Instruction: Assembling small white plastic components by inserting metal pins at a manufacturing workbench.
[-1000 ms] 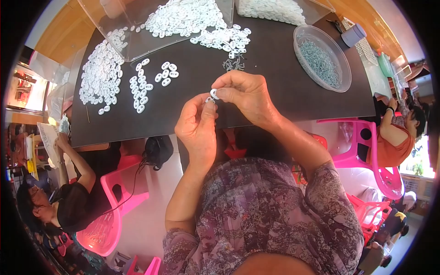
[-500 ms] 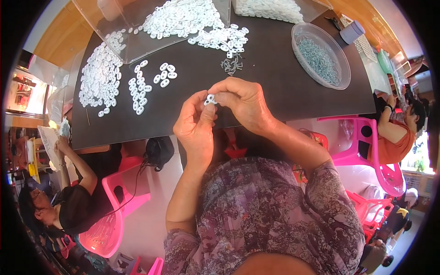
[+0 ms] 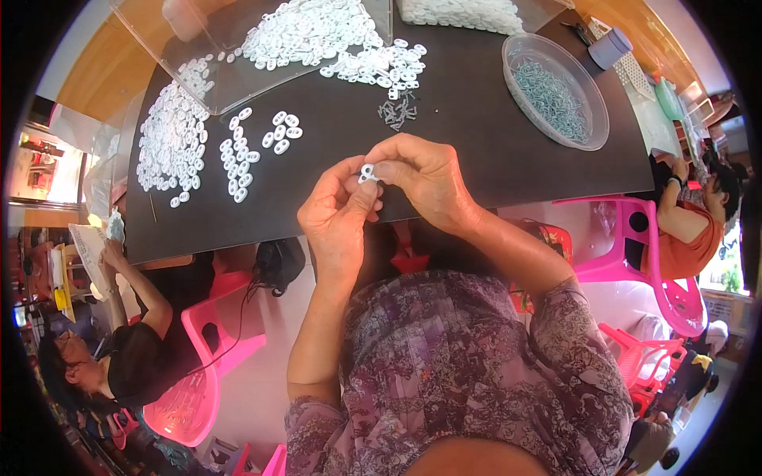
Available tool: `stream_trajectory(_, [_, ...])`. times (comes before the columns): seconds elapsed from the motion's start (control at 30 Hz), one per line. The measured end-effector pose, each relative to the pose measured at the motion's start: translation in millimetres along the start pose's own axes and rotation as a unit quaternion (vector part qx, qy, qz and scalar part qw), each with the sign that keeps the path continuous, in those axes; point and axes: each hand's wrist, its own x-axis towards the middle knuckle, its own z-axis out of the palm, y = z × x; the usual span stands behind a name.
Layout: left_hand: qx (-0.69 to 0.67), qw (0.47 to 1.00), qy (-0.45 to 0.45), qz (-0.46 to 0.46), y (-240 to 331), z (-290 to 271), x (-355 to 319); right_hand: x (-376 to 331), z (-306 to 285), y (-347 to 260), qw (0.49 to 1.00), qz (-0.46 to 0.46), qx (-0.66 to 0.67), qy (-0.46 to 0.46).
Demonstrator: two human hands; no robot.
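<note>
Head view: both hands met at a small white piece [image 3: 367, 171] over a dark table [image 3: 468, 159].
The left hand [image 3: 337, 218] grasped it between thumb and fingers, and the right hand [image 3: 429, 178] pinched it from the other side; a little heap of grey screw-like bits [image 3: 397, 112] lay beyond them, white oval pieces [image 3: 171, 139] to the left, and a clear round dish [image 3: 589, 146] to the right.

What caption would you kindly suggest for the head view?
Left hand and right hand pinch a small white item at a dark table with white heaps.
</note>
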Motion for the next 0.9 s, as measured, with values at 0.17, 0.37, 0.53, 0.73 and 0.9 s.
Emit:
stream_trajectory(0.17, [0.003,1.000,-0.004,-0.009,0,0,1,-1,-4,4,0.999,-0.034,-0.025,-0.008])
stream_trajectory(0.37, [-0.033,0.999,0.005,-0.015,-3,2,-1,-3,-5,11,0.995,-0.084,-0.051,-0.005])
stream_trajectory(0.53, [-0.015,1.000,0.017,-0.016,-5,4,-2,-7,-4,10,0.990,-0.094,-0.101,0.015])
stream_trajectory(0.73, [-0.035,0.998,0.042,-0.008,-3,7,-1,-11,-3,9,0.999,-0.025,-0.023,-0.010])
stream_trajectory(0.9, [-0.066,0.995,0.074,-0.025,1,11,1,-10,-2,11,0.930,-0.252,-0.267,0.029])
